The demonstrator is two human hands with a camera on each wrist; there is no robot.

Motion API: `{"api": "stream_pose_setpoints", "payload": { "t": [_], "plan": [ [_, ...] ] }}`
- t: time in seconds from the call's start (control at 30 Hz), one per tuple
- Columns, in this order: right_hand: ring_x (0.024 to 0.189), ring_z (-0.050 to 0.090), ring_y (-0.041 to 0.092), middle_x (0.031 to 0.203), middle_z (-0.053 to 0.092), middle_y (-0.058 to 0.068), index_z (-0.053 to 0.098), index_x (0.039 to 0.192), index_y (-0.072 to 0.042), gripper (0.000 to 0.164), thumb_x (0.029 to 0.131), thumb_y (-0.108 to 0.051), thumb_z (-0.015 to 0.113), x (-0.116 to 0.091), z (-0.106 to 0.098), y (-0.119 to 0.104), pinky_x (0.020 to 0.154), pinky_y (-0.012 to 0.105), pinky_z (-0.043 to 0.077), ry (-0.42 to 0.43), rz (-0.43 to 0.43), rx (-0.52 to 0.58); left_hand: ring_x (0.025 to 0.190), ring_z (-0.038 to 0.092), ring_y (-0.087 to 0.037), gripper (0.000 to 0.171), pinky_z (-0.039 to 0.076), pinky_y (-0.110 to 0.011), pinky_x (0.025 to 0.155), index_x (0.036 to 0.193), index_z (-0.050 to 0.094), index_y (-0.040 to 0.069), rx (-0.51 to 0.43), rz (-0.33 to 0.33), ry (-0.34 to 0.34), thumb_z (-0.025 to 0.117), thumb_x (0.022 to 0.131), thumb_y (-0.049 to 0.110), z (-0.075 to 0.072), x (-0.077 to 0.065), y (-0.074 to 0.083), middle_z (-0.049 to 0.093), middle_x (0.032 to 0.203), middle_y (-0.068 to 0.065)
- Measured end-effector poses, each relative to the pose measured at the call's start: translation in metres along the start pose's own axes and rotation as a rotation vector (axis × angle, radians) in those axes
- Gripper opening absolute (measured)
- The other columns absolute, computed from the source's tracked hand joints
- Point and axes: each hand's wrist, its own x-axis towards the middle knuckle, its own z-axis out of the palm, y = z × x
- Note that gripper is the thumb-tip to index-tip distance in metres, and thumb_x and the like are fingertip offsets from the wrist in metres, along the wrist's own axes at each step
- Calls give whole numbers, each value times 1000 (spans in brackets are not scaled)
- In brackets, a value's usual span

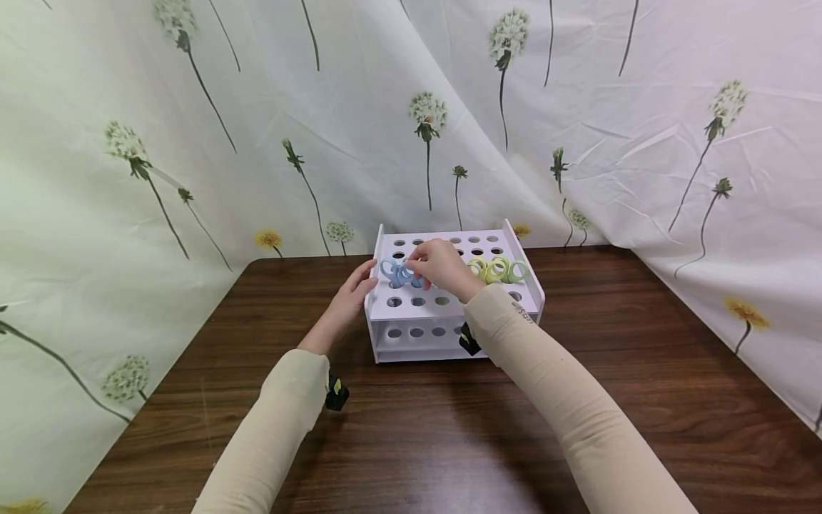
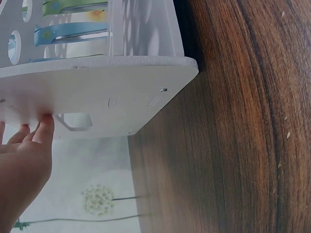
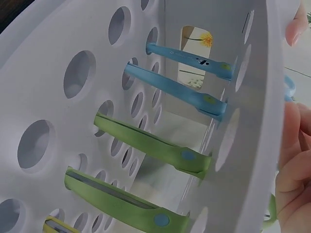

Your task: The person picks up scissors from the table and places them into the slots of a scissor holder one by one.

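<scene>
A white rack [image 1: 417, 312] with rows of round holes stands on the table. Several child-size scissors hang in one row, handles up: blue scissors [image 1: 389, 270] at the left, yellow scissors [image 1: 496, 270] and green scissors [image 1: 516, 271] at the right. My right hand [image 1: 443, 268] is over the blue pair, thumb and fingertips pinching a blue handle; this hand hides the middle of the row. Sheathed blades, such as a green blade [image 3: 150, 144], pass down through the lower holes. My left hand [image 2: 29, 150] rests its extended fingertips on the rack's left side panel.
The dark wood table [image 1: 308, 442] runs out around the rack. Behind it hangs a pale cloth [image 1: 359, 143] with dandelion prints. A cut-out opening [image 2: 75, 121] shows in the left side panel. Black wrist devices [image 1: 336, 392] sit at both cuffs.
</scene>
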Motion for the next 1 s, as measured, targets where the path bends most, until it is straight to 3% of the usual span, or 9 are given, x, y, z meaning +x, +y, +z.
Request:
{"api": "stream_pose_setpoints", "payload": {
  "t": [0.53, 1.0],
  "plan": [
    [46, 58, 16, 71, 66, 12, 69, 90, -5, 16, 89, -19, 62, 0, 0, 1, 46, 22, 39, -10, -36, -16, 132, 24, -29, 48, 21, -43, 105, 143, 31, 11, -23, -5, 1, 43, 98, 22, 1, 1, 0, 25, 146, -19],
    [46, 58, 16, 68, 65, 7, 70, 91, -6, 16, 88, -20, 64, -2, -1, 4, 44, 23, 39, 17, -21, 33, 131, 26, -30, 46, 21, -42, 105, 142, 32, 7, -40, 19, 0, 42, 98, 19, 2, 0, 1, 27, 144, -21]
  ]
}}
